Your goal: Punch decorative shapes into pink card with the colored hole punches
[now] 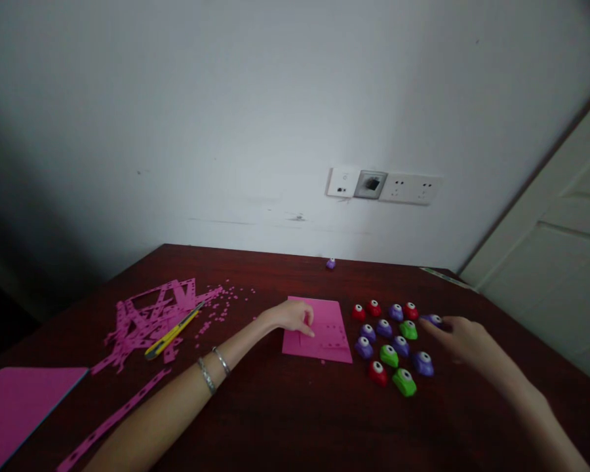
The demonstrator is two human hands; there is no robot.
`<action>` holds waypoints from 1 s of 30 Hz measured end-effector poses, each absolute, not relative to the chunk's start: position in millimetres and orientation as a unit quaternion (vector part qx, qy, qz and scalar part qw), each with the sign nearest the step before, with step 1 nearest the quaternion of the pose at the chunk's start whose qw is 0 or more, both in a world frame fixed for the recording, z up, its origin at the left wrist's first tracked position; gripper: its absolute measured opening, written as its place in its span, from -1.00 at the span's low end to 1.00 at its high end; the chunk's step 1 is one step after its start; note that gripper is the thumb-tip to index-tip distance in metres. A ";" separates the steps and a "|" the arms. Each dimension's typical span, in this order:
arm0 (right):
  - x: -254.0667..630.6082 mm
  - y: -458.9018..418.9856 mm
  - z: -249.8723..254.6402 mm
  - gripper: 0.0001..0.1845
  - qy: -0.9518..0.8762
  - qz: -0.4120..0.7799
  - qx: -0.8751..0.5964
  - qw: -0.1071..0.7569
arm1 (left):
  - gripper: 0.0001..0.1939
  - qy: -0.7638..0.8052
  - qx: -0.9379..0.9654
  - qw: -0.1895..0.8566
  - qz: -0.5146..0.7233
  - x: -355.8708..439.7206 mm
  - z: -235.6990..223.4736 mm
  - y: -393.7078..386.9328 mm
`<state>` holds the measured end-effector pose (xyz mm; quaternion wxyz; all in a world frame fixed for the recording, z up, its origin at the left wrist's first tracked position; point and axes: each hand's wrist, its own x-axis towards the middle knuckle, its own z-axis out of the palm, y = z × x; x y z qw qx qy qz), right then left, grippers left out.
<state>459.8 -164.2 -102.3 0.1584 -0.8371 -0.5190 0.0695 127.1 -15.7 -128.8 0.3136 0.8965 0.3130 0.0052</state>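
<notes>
Over a pink paper sheet (316, 351) with a few punched holes at its right side, my left hand (290, 316) rests with its fingers bent and the thumb apart from them. Nothing shows between them. To the right, my right hand (457, 334) has its thumb and forefinger around a purple craft punch (433, 320) with a white top. Several similar craft punches stand in loose rows between the hands, among them a red punch (377, 373), a green punch (404, 383) and a purple punch (423, 364).
On the left lie punched pink paper strips (152, 314), a yellow utility knife (172, 335) and scattered paper bits (219, 308). A larger pink sheet (27, 406) is at the near left corner. One purple punch (331, 263) stands by the wall, below sockets (403, 189).
</notes>
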 end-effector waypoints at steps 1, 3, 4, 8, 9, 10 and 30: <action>469.4 -165.7 -106.8 -0.53 -0.513 0.106 -0.839 0.144 | -0.76 0.313 0.894 0.319 0.006 126.8 -129.1 -15.5; 481.6 -167.6 -113.9 -0.55 -0.513 0.154 -0.835 0.126 | -0.76 0.315 0.889 0.331 0.007 125.8 -130.6 -14.5; 484.5 -168.0 -116.5 -0.57 -0.513 0.167 -0.834 0.118 | -0.76 0.316 0.886 0.339 0.006 125.2 -131.6 -13.7; 484.2 -167.0 -122.3 -0.59 -0.510 0.187 -0.834 0.095 | -0.73 0.311 0.882 0.355 0.016 122.7 -136.7 -10.1; 483.0 -166.4 -123.2 -0.59 -0.510 0.189 -0.834 0.092 | -0.72 0.309 0.882 0.356 0.019 122.2 -137.8 -9.6; 481.8 -165.7 -124.0 -0.59 -0.512 0.190 -0.833 0.090 | -0.71 0.308 0.882 0.357 0.022 121.8 -138.7 -9.2; 455.2 -172.0 -102.6 -0.51 -0.531 -0.003 -0.845 0.066 | -0.64 0.281 0.848 0.446 0.054 114.6 -144.1 -5.6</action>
